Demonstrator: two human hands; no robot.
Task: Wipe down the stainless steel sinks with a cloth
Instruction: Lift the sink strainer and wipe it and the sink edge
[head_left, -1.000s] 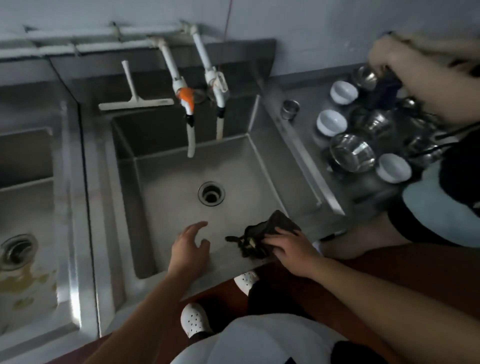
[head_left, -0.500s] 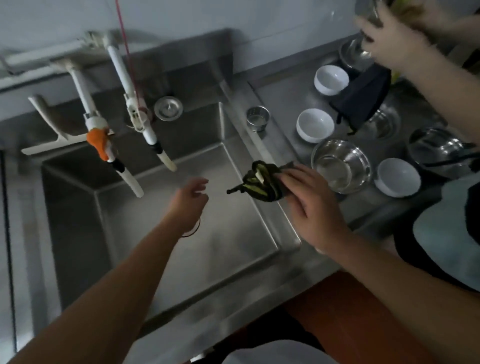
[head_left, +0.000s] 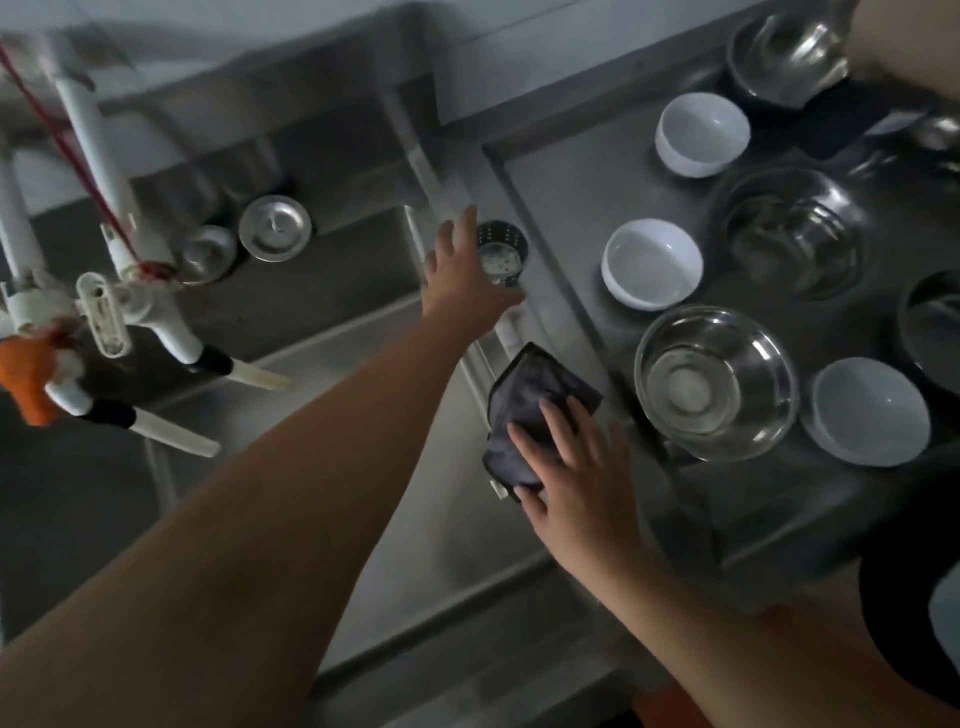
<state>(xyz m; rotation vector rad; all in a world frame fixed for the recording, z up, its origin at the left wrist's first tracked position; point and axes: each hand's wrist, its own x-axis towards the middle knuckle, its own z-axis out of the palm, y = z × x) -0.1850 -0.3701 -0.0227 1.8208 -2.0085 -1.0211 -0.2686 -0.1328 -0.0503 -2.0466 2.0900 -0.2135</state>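
A dark grey cloth (head_left: 530, 400) lies flat on the right rim of the stainless steel sink (head_left: 291, 374). My right hand (head_left: 576, 467) presses down on the cloth with its fingers spread and straight. My left hand (head_left: 460, 275) stretches over the sink's far right corner, fingers extended, right beside a small perforated steel strainer cup (head_left: 501, 252) standing on the rim. Whether it touches the cup I cannot tell.
Two white taps (head_left: 171, 343), one with an orange fitting (head_left: 26, 374), hang over the sink at the left. Two round steel drain lids (head_left: 275, 228) lie on the back ledge. White bowls (head_left: 652, 262) and steel bowls (head_left: 714, 382) crowd the right drainboard. Another person's arm shows at the top right.
My right hand has laid the bunched cloth flat on the sink's right rim and now presses it. My left hand has reached from mid-sink to the strainer cup. The view swung right.
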